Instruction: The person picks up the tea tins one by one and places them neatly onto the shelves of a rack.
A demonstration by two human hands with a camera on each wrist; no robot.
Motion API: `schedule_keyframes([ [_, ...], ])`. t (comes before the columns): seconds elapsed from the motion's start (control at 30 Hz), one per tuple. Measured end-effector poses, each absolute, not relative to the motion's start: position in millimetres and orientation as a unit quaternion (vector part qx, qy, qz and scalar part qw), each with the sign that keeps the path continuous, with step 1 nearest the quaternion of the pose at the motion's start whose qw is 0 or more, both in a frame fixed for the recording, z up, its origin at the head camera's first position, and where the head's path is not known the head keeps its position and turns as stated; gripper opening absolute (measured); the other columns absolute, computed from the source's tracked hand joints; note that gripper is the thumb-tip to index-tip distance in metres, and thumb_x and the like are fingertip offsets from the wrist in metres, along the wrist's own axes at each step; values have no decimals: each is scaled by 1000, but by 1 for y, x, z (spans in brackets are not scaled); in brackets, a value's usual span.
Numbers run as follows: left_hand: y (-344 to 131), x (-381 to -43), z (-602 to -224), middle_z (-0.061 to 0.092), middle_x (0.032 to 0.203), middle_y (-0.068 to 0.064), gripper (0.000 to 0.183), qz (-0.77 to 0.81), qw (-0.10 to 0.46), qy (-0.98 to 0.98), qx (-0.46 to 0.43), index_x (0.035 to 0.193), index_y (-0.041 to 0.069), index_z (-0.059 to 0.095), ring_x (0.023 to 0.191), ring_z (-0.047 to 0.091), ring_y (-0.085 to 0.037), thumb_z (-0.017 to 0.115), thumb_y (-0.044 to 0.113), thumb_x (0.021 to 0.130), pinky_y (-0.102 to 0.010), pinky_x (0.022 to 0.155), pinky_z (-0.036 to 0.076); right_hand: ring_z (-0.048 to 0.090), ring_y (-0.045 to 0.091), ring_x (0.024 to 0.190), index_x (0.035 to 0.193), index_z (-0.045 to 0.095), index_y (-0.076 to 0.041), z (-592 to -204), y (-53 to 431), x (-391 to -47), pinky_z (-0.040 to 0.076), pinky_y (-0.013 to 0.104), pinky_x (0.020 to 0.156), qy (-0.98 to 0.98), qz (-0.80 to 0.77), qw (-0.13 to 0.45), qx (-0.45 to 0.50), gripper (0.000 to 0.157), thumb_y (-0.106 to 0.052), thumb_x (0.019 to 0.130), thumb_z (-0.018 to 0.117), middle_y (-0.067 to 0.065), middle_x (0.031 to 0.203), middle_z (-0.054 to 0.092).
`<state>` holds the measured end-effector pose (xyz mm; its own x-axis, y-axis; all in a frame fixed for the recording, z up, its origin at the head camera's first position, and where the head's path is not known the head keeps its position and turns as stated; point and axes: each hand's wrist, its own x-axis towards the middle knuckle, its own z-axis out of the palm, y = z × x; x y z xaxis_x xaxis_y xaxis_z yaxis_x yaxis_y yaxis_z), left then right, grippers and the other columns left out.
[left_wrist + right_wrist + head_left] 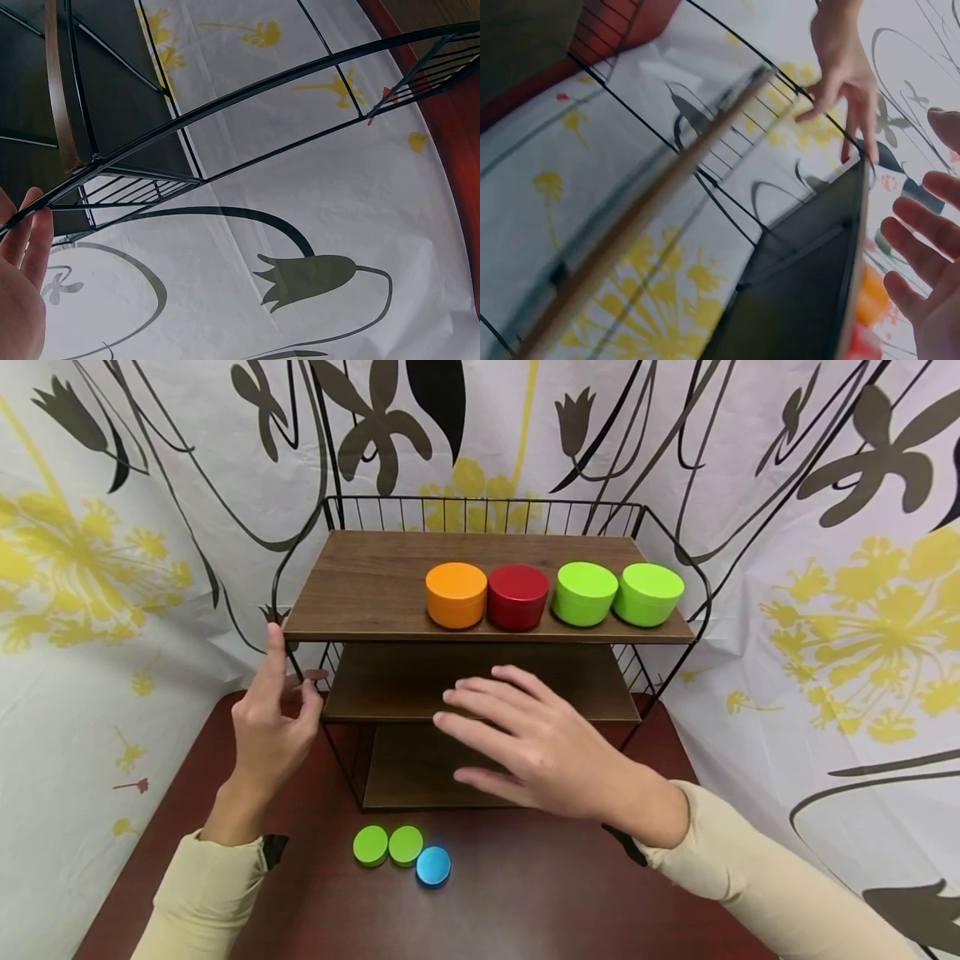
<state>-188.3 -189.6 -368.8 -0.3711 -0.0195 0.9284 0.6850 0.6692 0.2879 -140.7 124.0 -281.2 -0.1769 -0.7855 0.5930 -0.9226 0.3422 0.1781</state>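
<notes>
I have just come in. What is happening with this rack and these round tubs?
A person's left hand touches the rack at its left side. The open right hand hovers in front of it, holding nothing. On the top shelf, one orange tub, one red tub and two green tubs stand in a row. Two smaller green tubs and a blue tub are on the table.

We're looking at a screened-off tabletop booth: flowery sheets (757, 610) are hanging around a dark red table (540, 877) where a rack (375, 585) is standing.
</notes>
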Motion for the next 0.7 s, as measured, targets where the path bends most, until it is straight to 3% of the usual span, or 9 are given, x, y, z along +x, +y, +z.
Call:
schedule_keyframes([
  [0.43, -190, -187, -367, 64, 126, -22, 73, -337, 512, -760, -215, 149, -2, 42, 68, 66, -33, 59, -15, 79, -33, 56, 40, 56, 25, 126, 130, 65, -9, -337, 119, -135, 37, 46, 109, -767, 124, 262, 572, 50, -34, 88, 76, 10, 133, 62],
  [0.7, -190, -187, -367, 69, 109, -22, 71, -336, 516, -758, -214, 148, -3, 43, 63, 59, -26, 60, -13, 80, -31, 56, 33, 56, 23, 125, 131, 64, -11, -364, 116, -130, 36, 45, 111, -776, 138, 247, 563, 49, -36, 90, 73, 7, 132, 63],
])
